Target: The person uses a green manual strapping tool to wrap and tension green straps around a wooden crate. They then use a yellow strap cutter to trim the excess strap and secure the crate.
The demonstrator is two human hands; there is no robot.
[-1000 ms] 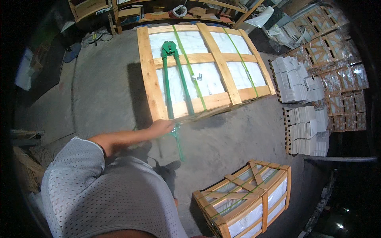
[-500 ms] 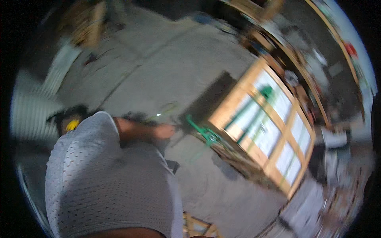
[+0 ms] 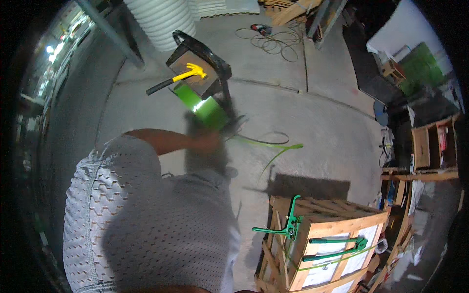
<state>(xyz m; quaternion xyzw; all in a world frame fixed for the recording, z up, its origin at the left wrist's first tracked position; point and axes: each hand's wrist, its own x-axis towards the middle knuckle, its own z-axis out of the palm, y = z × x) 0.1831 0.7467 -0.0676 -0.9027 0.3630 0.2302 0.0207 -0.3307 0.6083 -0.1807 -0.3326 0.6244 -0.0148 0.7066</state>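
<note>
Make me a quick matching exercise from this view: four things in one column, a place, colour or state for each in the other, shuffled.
Things:
1. hammer
2. strap roll
3. long-handled tool
4. left hand

Places, colours, states:
A. bright green, near the hammer
B. blurred and in shadow
C. yellow with a black grip
D. on top of the wooden crate

Right pairs: 1-C, 2-A, 3-D, 4-B

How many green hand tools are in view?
2, both at the wooden crate: a long-handled sealer on top, a strapping tensioner by its edge. Others may be hidden.
</note>
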